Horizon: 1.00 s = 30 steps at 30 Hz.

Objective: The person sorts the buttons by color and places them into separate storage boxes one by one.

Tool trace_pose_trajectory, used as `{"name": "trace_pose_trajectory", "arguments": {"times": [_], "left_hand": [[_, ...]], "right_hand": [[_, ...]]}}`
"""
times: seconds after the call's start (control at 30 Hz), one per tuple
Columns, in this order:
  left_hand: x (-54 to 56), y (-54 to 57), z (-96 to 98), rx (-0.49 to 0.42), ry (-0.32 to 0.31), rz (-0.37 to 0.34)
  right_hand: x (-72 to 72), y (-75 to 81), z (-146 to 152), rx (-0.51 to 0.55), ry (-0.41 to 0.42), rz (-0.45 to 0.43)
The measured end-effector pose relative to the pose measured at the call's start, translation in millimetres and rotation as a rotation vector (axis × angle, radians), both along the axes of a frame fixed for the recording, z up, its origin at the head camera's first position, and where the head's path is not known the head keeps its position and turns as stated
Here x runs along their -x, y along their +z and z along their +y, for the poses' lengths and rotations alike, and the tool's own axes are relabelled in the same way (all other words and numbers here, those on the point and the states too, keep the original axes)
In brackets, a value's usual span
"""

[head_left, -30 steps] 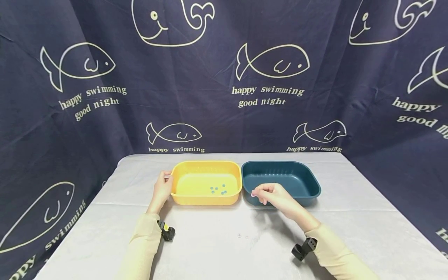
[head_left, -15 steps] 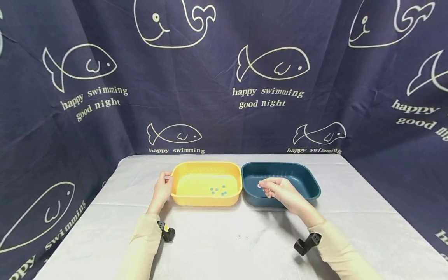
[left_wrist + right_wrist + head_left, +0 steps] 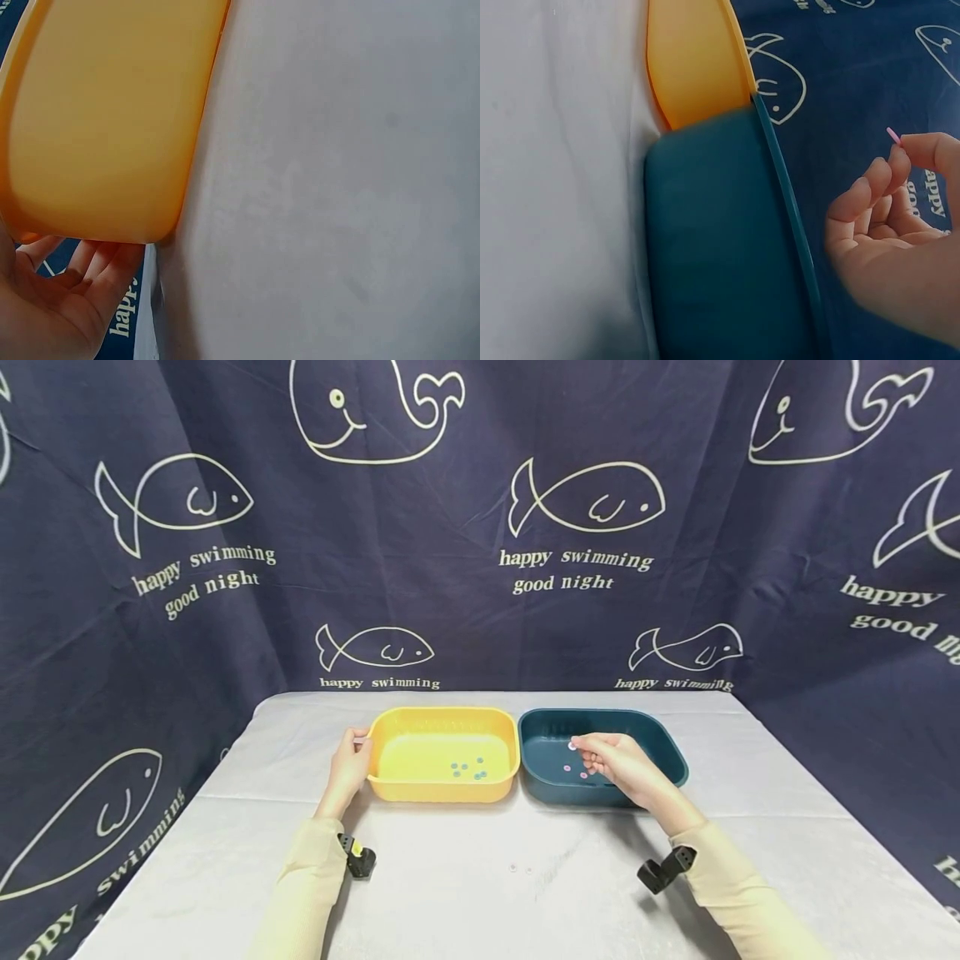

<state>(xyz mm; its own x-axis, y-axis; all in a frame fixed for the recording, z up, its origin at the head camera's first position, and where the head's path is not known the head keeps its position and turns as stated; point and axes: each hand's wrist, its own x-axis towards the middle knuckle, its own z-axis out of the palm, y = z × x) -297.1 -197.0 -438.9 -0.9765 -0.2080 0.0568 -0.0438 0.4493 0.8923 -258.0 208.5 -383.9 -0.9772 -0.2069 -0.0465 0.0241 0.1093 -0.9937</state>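
Note:
My left hand [image 3: 348, 768] holds the left end of the yellow bin [image 3: 442, 791], thumb at its rim and fingers against the outer end wall; the left wrist view has that bin's wall [image 3: 105, 127] hiding the fingertips. Several small blue buttons [image 3: 464, 767] lie in the yellow bin. Over the dark teal bin [image 3: 660, 752], my right hand [image 3: 626, 768] pinches a pink button [image 3: 892, 136] between thumb and index finger, its other fingers loosely curled. Below that hand, two pink buttons [image 3: 583, 775] lie on the teal bin's floor.
Both bins stand side by side at the back of a table with a pale cloth [image 3: 450, 893]. Nearer to me, two tiny pale pink buttons [image 3: 513, 867] lie on the cloth. A navy curtain [image 3: 465, 602] with fish drawings hangs behind and along both sides.
My right hand has moved right and farther back over the teal bin, still pinching the button. Two pink buttons inside that bin have come into view. My left hand has stayed put.

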Motion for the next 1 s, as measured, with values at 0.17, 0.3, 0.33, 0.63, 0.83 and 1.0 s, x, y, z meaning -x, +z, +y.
{"name": "trace_pose_trajectory", "arguments": {"times": [0.17,0.3,0.33,0.63,0.83,1.0], "left_hand": [[0.6,-0.9,0.2,0.0,-0.002,0.001],[0.7,-0.7,0.4,0.006,-0.004,-0.001],[0.6,-0.5,0.5,0.007,-0.004,-0.003],[0.6,0.1,-0.2,0.006,-0.009,-0.016],[0.4,0.1,-1.5,0.012,-0.007,-0.021],[0.6,0.8,-1.2,0.011,-0.009,-0.027]], "right_hand": [[5.0,-2.8,7.6,-0.026,-0.009,-0.013],[6.7,-4.0,15.4,-0.038,-0.017,-0.027],[6.9,-4.2,17.1,-0.035,-0.022,-0.031],[10.7,-5.6,28.1,-0.056,-0.036,-0.043],[14.8,-6.1,34.7,-0.123,-0.055,-0.043],[18.3,-6.9,43.3,-0.17,-0.06,-0.027]]}}
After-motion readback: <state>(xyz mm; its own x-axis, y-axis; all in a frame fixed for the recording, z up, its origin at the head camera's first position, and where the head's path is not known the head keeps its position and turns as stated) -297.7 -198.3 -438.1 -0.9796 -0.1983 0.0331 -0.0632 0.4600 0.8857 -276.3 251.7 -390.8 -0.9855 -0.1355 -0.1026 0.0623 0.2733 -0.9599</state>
